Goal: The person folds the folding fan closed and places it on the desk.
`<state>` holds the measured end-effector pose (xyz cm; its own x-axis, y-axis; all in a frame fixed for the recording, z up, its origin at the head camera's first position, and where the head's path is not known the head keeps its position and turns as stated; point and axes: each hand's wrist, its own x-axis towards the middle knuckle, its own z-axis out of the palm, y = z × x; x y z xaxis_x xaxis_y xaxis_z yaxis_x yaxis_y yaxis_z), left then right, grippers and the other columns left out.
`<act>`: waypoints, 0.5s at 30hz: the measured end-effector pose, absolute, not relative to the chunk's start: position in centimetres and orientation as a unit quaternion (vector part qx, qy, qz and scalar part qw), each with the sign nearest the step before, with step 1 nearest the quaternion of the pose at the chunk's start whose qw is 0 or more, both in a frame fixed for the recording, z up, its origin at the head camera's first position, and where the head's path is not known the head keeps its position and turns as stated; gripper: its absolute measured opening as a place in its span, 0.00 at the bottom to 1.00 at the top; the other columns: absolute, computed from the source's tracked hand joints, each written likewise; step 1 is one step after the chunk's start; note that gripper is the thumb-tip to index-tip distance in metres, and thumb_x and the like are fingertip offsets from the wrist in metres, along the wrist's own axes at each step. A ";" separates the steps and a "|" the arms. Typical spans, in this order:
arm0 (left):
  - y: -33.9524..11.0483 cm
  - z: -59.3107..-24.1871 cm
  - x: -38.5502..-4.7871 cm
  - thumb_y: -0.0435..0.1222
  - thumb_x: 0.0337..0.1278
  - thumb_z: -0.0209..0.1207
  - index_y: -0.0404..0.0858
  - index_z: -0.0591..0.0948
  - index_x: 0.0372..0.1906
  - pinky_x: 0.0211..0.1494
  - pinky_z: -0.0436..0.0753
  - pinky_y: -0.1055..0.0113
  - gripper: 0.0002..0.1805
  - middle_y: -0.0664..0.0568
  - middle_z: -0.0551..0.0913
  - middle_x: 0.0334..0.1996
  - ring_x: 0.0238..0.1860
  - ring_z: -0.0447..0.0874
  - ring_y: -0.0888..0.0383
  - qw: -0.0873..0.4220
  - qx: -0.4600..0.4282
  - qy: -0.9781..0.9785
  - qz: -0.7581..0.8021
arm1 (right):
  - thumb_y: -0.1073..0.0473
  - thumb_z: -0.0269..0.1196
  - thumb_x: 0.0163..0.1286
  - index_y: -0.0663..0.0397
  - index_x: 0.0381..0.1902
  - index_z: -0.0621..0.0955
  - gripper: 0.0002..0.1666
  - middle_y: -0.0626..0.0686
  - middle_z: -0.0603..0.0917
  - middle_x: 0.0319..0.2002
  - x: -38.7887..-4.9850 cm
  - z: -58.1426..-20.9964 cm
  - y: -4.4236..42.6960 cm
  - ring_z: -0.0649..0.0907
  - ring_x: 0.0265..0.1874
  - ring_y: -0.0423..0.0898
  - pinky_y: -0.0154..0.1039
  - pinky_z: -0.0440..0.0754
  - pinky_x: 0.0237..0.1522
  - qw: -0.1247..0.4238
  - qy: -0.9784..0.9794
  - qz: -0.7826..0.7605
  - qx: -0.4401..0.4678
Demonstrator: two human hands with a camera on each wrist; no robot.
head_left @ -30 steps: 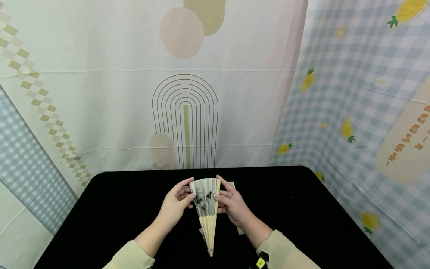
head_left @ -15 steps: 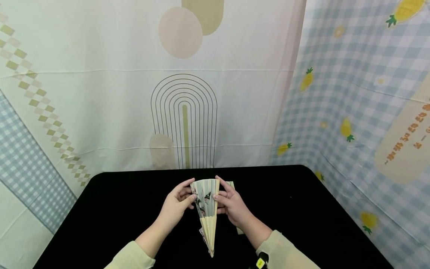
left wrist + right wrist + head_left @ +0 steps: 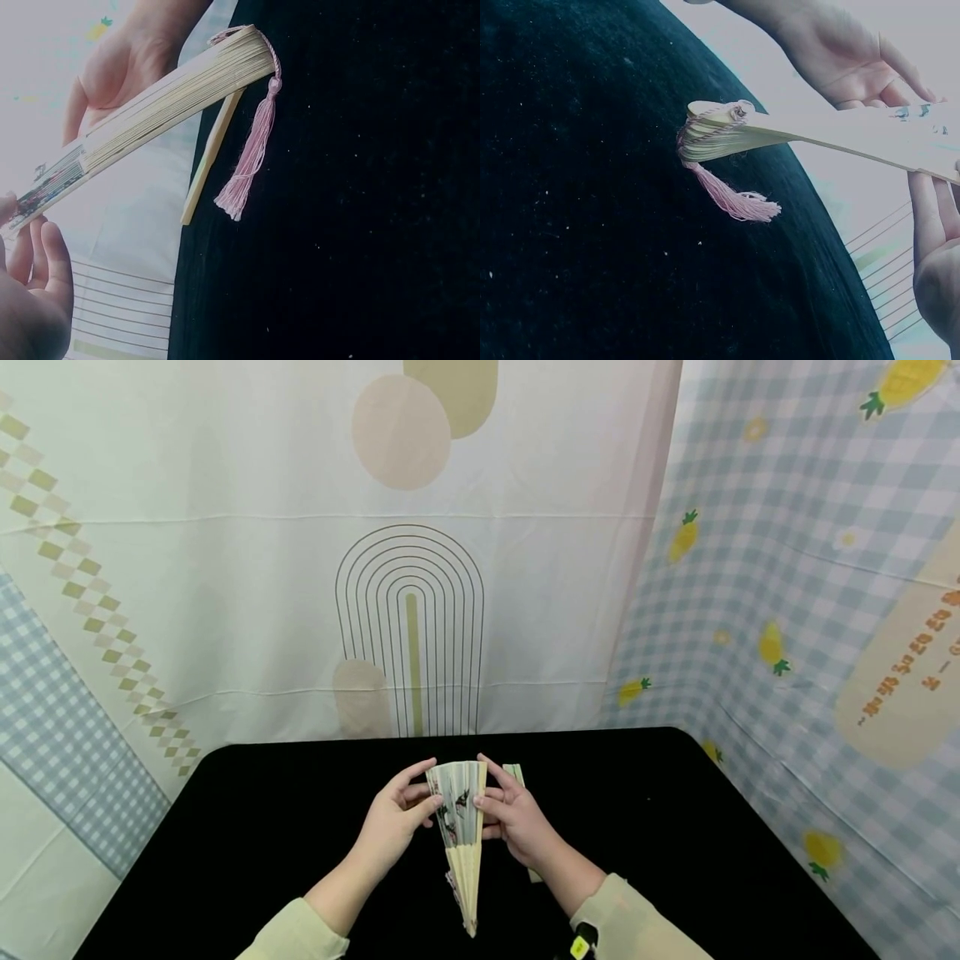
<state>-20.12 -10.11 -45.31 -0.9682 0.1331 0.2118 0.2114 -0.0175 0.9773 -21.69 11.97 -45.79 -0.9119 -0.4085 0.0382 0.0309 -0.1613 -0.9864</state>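
A partly spread folding fan is held above the black table, its pale ribs running down to the pivot. Its grey-white leaf carries a dark painted pattern. My left hand pinches the fan's left edge, thumb in front. On the opposite edge, my right hand pinches with its thumb, index finger stretched toward the top corner. A pink tassel hangs from the pivot in the left wrist view. Behind my right hand lies a long pale piece, mostly hidden, its kind unclear.
The black-covered table has rounded far corners. A white printed curtain hangs behind it. On the right is a blue checked curtain with pineapple prints. A dark band with a yellow part sits by the right sleeve.
The fan has narrowed a little as its two edges moved toward each other. My right hand has shifted slightly left, while both hands keep their pinch.
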 end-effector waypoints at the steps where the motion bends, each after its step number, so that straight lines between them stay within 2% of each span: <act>1: -10.1 -45.3 -20.2 0.29 0.61 0.65 0.43 0.73 0.69 0.34 0.84 0.66 0.30 0.42 0.86 0.48 0.36 0.83 0.55 0.028 -0.120 -0.701 -0.703 | 0.63 0.59 0.74 0.37 0.80 0.53 0.44 0.57 0.83 0.55 -21.7 -45.8 11.9 0.88 0.33 0.44 0.37 0.87 0.32 0.147 0.631 -0.747 -0.150; 15: -9.8 -45.3 -20.2 0.29 0.61 0.65 0.41 0.73 0.68 0.32 0.83 0.65 0.29 0.42 0.87 0.45 0.35 0.82 0.56 0.034 -0.118 -0.700 -0.704 | 0.63 0.59 0.74 0.40 0.80 0.51 0.45 0.56 0.83 0.56 -21.7 -45.8 11.5 0.88 0.36 0.45 0.39 0.87 0.33 0.168 0.617 -0.750 -0.173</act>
<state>-20.17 -9.80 -45.26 -0.9697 0.1183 0.2140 0.2133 -0.0181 0.9768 -21.75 11.55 -45.77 -0.8838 -0.4649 0.0520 0.0386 -0.1833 -0.9823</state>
